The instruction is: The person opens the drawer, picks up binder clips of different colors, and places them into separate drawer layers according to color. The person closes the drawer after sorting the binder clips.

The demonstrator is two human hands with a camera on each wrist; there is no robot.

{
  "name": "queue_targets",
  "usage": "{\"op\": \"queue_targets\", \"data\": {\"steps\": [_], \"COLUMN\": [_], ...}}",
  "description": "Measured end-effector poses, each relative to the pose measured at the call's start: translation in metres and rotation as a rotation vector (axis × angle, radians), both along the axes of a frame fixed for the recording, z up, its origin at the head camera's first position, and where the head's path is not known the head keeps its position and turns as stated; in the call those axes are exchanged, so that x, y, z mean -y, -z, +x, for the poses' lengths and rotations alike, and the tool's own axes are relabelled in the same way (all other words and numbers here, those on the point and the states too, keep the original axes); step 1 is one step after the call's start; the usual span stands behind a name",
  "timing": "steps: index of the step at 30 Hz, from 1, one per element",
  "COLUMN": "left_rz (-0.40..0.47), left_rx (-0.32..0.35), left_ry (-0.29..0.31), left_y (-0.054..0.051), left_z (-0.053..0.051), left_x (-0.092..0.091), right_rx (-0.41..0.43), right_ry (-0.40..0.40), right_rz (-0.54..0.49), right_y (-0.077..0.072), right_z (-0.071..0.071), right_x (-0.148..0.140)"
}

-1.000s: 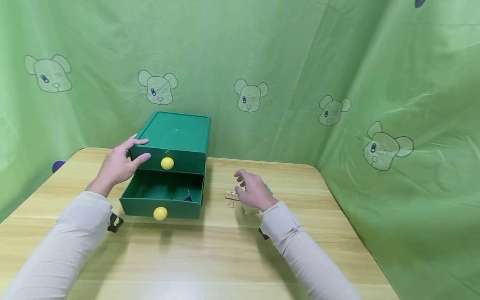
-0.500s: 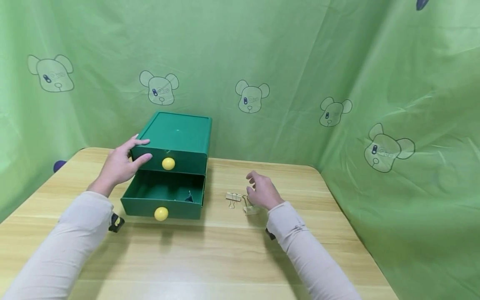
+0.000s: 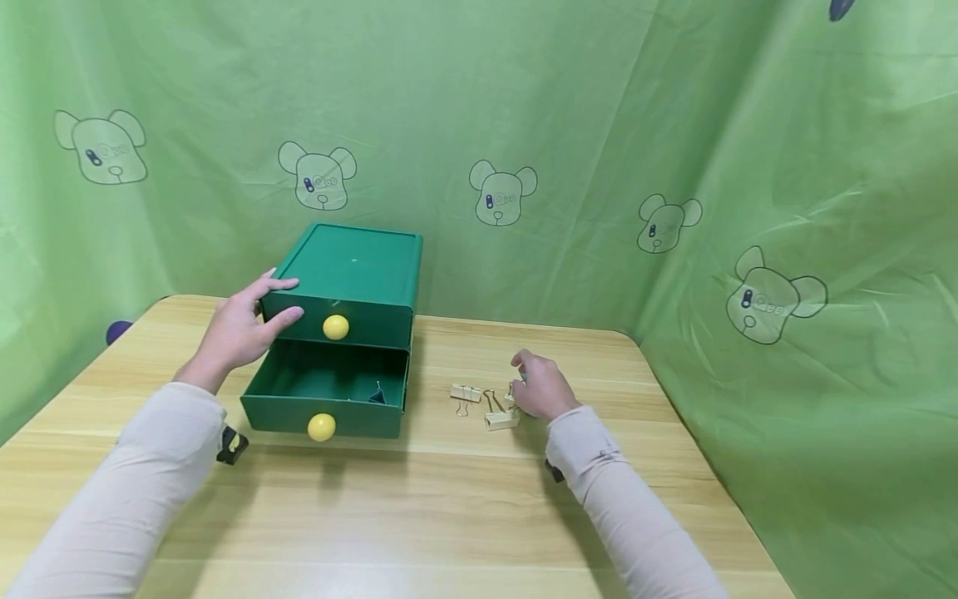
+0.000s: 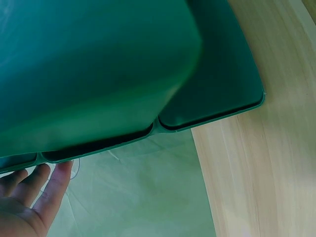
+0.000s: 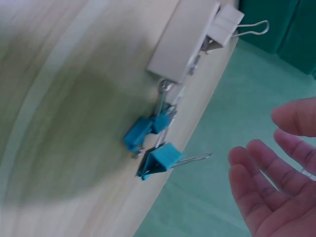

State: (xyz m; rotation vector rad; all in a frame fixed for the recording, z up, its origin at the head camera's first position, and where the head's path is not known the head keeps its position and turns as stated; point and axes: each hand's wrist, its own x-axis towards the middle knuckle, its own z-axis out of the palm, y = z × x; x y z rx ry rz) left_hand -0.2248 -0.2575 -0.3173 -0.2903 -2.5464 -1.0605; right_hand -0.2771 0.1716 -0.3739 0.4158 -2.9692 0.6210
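My left hand (image 3: pixel 241 327) rests on the left front corner of a green drawer box (image 3: pixel 352 262), one finger along its top and the thumb on its front. In the left wrist view several fingers (image 4: pixel 55 192) touch the box's edge. The lower drawer (image 3: pixel 322 416) is pulled out, with a small dark binder clip (image 3: pixel 377 394) inside. My right hand (image 3: pixel 544 388) hovers over binder clips, its fingers loosely bent and holding nothing. Cream binder clips (image 3: pixel 466 393) lie to its left. Two blue binder clips (image 5: pixel 162 159) show in the right wrist view, mostly hidden in the head view.
The upper drawer with its yellow knob (image 3: pixel 335 327) is closed. Everything stands on a wooden table (image 3: pixel 419 516). A green curtain (image 3: pixel 584 125) with bear heads hangs behind and to the right. A purple object (image 3: pixel 116 332) shows past the table's left edge.
My right hand has moved to the right and slightly down, uncovering cream binder clips that it hid before. The left hand and the drawer box have stayed in place.
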Motion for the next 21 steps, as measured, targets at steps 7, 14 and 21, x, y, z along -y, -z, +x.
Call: {"op": "queue_targets", "data": {"steps": [7, 14, 21], "left_rz": [0.001, 0.007, 0.008], "left_rx": [0.013, 0.018, 0.012], "left_ry": [-0.002, -0.001, 0.003], "left_y": [0.001, 0.0, 0.0], "left_z": [-0.001, 0.0, 0.0], "left_x": [0.001, 0.0, 0.0], "right_rx": [0.012, 0.063, 0.109], "right_ry": [0.01, 0.022, 0.032], "right_rz": [0.022, 0.062, 0.083], "right_y": [0.01, 0.024, 0.029], "right_z": [-0.003, -0.008, -0.006], "right_x": [-0.008, -0.016, -0.018]}}
